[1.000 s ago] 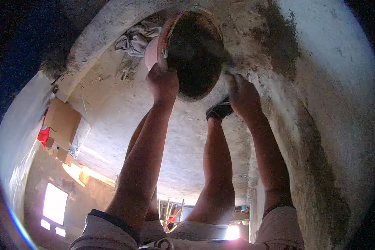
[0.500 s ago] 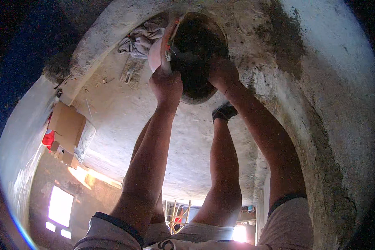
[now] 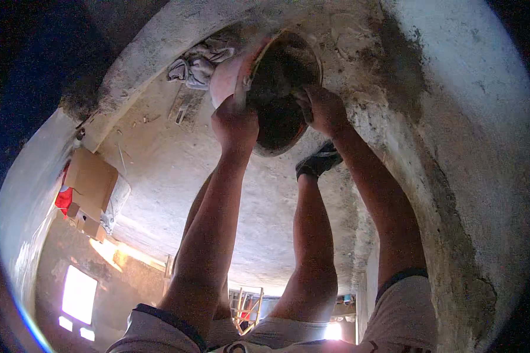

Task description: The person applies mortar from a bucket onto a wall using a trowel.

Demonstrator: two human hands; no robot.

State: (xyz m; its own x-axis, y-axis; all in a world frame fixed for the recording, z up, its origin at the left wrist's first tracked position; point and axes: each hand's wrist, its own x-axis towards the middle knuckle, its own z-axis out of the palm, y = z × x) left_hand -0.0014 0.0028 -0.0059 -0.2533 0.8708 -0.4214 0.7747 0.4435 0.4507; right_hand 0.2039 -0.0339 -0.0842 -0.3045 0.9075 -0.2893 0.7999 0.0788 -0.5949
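A tilted round basin (image 3: 227, 82), pinkish outside and very dark inside, is held up in front of me with its opening turned to the right. My left hand (image 3: 234, 125) is closed around the left side of its rim. At the opening's right edge is my right hand (image 3: 325, 112), fingers curled inward over the dark interior. Whether those fingers pinch the rim or a small thing is hidden in shadow.
A crumpled grey cloth (image 3: 199, 66) lies on the floor beyond the basin. Rough plastered wall (image 3: 453, 135) rises at the right. A cardboard box (image 3: 91, 182) stands at the left. My dark shoe (image 3: 321, 160) is below the basin.
My right hand has shifted right, from over the basin's dark inside to its right edge. The basin sits slightly lower in view. My left hand keeps its grip.
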